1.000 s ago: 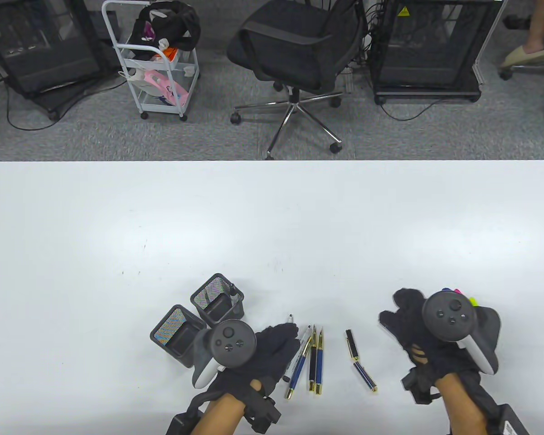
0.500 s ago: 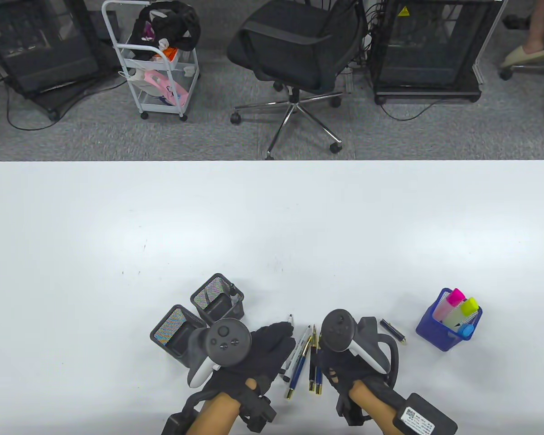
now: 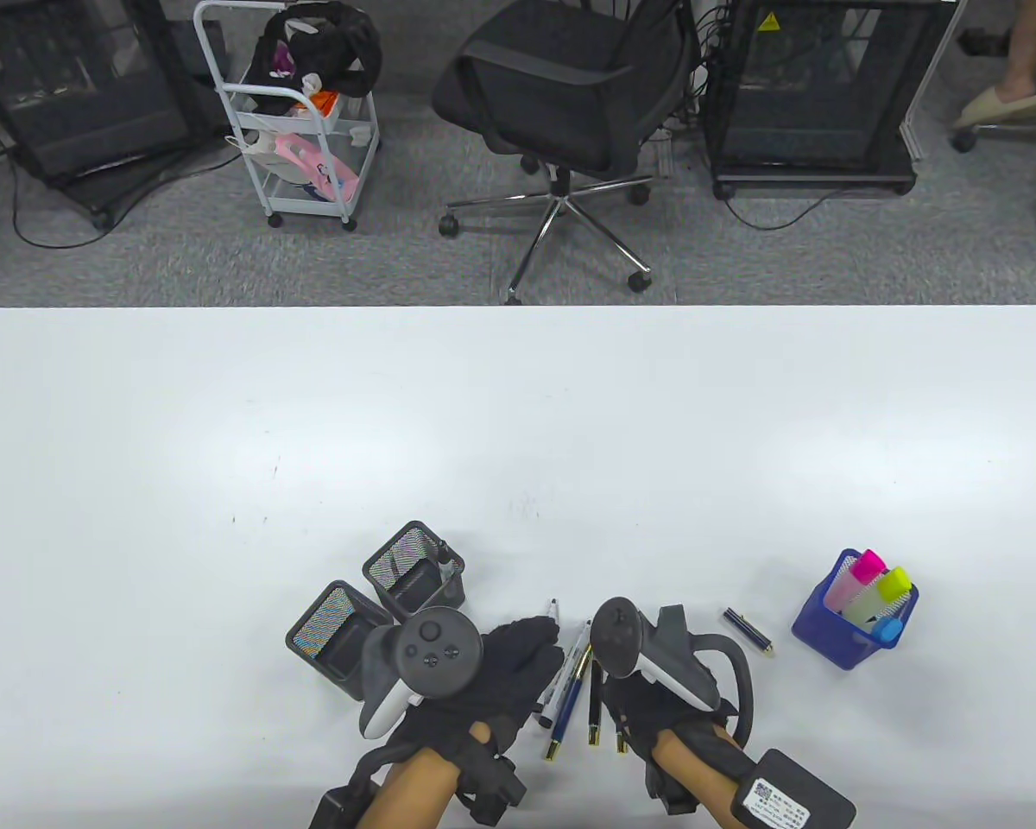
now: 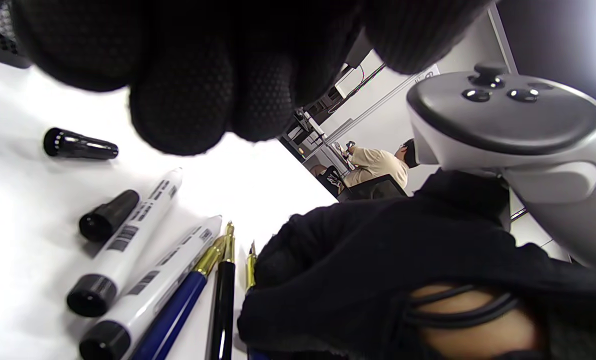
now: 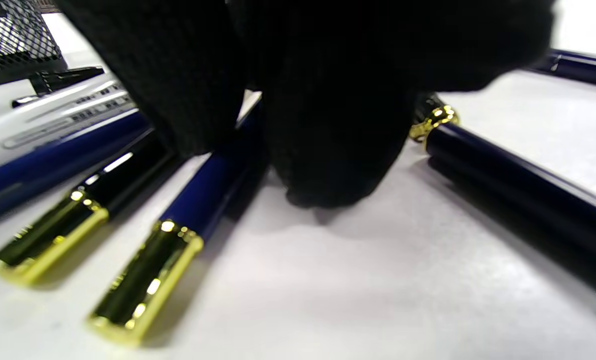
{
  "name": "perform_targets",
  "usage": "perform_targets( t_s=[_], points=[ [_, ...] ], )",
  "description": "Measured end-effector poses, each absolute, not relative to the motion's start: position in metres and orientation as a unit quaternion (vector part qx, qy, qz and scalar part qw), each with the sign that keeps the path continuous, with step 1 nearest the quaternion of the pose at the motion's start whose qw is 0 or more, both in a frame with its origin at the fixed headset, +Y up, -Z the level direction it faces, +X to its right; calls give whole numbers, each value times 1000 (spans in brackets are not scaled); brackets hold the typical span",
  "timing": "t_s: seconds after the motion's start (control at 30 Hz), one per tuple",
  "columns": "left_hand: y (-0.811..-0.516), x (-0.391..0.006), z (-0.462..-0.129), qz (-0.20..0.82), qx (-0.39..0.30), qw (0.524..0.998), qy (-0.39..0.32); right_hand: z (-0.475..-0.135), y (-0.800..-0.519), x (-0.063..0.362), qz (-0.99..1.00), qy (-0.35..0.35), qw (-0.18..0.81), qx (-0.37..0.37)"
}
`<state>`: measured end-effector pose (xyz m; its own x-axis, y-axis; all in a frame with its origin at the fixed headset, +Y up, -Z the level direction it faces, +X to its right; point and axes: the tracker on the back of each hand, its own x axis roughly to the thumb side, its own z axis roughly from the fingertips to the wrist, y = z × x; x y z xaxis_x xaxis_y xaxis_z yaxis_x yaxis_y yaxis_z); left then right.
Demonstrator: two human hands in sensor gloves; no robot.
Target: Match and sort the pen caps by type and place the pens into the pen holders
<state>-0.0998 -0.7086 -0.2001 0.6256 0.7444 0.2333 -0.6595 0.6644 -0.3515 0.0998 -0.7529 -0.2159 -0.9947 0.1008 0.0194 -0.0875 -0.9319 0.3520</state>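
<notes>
right hand brought down onto the row of pens

from left to right on the white worktop: two black mesh pen holders are seen, one holding a black pen; then the left hand, laid with fingers loosely extended beside two white markers, nothing gripped. next, the right hand, which was over by the blue pen holder a second ago, has been moved across onto the blue and black gold-trimmed pens. its fingertips are pressed at a blue barrel; whether the grip is closed round it cannot be told. a pick-up for capping seems begun. a dark cap lies apart at right. two black marker caps lie loose. the pen tips are hidden under the glove.
</notes>
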Motion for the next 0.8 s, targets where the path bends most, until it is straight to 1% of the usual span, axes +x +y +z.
perform_targets(
  t_s=[0.13, 0.3, 0.4, 0.43, 0.5, 0.53, 0.57, 0.63, 0.67, 0.73, 0.77, 0.8],
  points=[
    [-709, -100, -200, 390, -118, 895, -182, -217, -754, 98, 984, 172, 37, 24],
    [-709, -100, -200, 393, -118, 894, -178, -222, -749, 112, 976, 195, 100, 16],
    [-708, -100, -200, 398, -113, 893, -175, -226, -728, 128, 970, 184, 158, 19],
    [-708, -99, -200, 404, -113, 891, -172, -227, -716, 134, 963, 172, 204, 46],
    [-708, -98, -200, 420, -119, 884, -165, -224, -698, 141, 947, 149, 275, 75],
    [-709, -97, -200, 435, -125, 877, -164, -222, -688, 142, 933, 122, 312, 133],
    [-711, -96, -200, 453, -135, 866, -163, -219, -681, 143, 929, 112, 324, 139],
    [-719, -92, -200, 512, -174, 826, -159, -212, -670, 140, 914, 66, 340, 211],
    [-723, -89, -199, 554, -199, 794, -154, -206, -666, 137, 915, 54, 339, 212],
    [-728, -86, -198, 608, -211, 752, -142, -199, -665, 130, 909, 28, 334, 249],
    [-728, -85, -198, 622, -208, 742, -139, -195, -665, 126, 910, 25, 330, 250],
    [-729, -85, -197, 630, -204, 738, -126, -191, -664, 123, 912, 8, 321, 254]
  ],
)
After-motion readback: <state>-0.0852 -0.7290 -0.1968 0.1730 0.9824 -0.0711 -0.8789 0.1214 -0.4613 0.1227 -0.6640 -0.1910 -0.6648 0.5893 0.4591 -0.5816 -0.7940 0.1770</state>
